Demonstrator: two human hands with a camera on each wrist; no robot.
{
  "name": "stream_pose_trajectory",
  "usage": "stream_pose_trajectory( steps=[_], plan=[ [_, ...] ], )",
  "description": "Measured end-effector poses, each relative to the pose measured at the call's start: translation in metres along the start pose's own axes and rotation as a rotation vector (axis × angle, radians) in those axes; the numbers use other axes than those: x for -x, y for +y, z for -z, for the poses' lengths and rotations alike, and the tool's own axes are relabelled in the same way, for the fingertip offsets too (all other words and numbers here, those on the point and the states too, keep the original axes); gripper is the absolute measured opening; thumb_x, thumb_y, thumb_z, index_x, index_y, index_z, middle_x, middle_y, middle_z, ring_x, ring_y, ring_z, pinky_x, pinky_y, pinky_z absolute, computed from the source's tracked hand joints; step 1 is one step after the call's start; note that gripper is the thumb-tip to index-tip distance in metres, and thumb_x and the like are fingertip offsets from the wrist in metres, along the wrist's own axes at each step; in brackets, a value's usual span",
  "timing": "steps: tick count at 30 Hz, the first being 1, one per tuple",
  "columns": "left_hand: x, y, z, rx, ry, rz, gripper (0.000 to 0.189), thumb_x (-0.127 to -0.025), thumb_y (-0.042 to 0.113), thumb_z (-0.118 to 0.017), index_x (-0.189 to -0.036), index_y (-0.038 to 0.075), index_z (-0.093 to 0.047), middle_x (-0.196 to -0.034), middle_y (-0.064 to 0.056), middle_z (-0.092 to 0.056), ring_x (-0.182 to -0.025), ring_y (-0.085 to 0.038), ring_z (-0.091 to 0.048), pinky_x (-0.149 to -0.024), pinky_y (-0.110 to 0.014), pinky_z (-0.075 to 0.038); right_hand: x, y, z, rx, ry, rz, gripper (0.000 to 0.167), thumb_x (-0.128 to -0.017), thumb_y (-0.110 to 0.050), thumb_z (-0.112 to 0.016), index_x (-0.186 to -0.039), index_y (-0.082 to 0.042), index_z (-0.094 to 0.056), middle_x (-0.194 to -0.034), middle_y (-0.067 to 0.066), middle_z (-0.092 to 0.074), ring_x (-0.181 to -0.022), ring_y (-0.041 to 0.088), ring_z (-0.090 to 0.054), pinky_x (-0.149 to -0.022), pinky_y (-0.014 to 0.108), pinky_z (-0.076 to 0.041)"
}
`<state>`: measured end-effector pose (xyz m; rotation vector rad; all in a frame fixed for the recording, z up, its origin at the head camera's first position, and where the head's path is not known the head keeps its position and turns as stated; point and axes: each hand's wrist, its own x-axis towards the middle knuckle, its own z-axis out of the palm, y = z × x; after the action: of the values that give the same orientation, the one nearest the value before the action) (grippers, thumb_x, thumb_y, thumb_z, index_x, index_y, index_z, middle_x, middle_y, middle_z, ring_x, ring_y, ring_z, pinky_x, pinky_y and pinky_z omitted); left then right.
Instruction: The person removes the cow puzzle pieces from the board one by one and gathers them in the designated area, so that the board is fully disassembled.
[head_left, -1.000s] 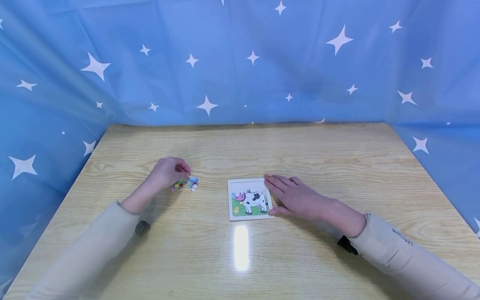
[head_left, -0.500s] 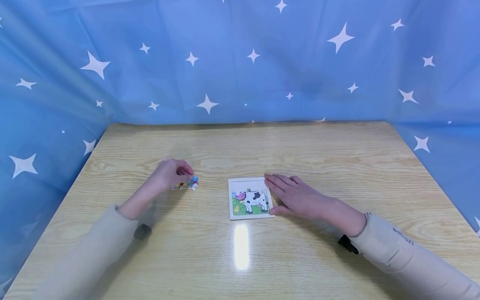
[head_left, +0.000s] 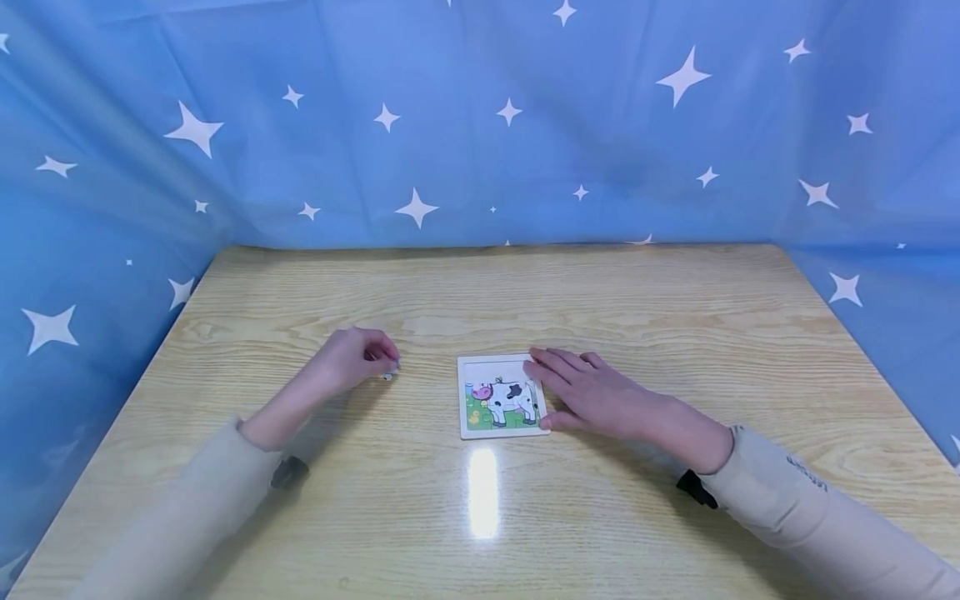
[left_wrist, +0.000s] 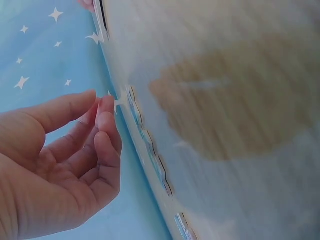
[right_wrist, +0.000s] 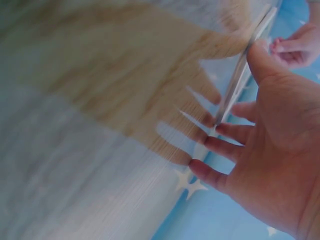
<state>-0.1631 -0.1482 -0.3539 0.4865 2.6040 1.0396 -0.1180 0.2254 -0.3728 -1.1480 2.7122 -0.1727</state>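
My left hand (head_left: 352,360) hovers with loosely curled fingers just above several small puzzle pieces (left_wrist: 150,145) on the table. In the left wrist view its thumb and fingertips come close together, with no piece visible between them. From the head view most of these pieces are hidden behind the hand; a bit of one piece (head_left: 387,377) shows. To the right lies a square white-framed cow puzzle (head_left: 504,404), its lower part filled and its upper strip plain white. Straight, spread fingers of my right hand (head_left: 592,396) rest along the puzzle's right edge, thumb at the lower corner.
The wood-grain table (head_left: 637,308) reflects a bright light streak (head_left: 483,493) below the puzzle. A blue curtain (head_left: 480,125) with white stars stands behind and beside the table. Dark wrist devices (head_left: 696,489) sit under both sleeves.
Moving slightly right and toward me, my left hand has come to cover most of the loose pieces. My right hand and the cow puzzle stay nearly where they were.
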Motion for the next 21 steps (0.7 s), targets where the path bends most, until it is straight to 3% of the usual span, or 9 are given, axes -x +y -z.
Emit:
stream_pose_trajectory(
  steps=[10,21],
  plan=[
    [0.002,0.005,-0.006,0.000,-0.012,-0.009,0.005,-0.094,0.004,-0.071,-0.098,0.001,-0.072,-0.087,-0.004,-0.070,-0.079,-0.017,-0.063,-0.071,-0.032,-0.051,0.001,0.001,0.000,0.010,0.030,0.077,0.067,-0.104,-0.044,-0.056,-0.160,-0.014,-0.033,-0.163,0.024,-0.028,-0.148,0.042,-0.030,-0.106,0.065,-0.035],
    [0.000,0.011,-0.009,-0.002,-0.035,-0.009,0.004,-0.095,0.003,-0.070,-0.098,0.002,-0.072,-0.087,-0.005,-0.070,-0.078,-0.016,-0.061,-0.071,-0.031,-0.049,0.000,0.003,-0.002,0.077,0.077,0.142,0.062,-0.103,-0.044,-0.058,-0.157,-0.019,-0.042,-0.165,0.012,-0.030,-0.143,0.045,-0.036,-0.102,0.065,-0.041]
  ],
)
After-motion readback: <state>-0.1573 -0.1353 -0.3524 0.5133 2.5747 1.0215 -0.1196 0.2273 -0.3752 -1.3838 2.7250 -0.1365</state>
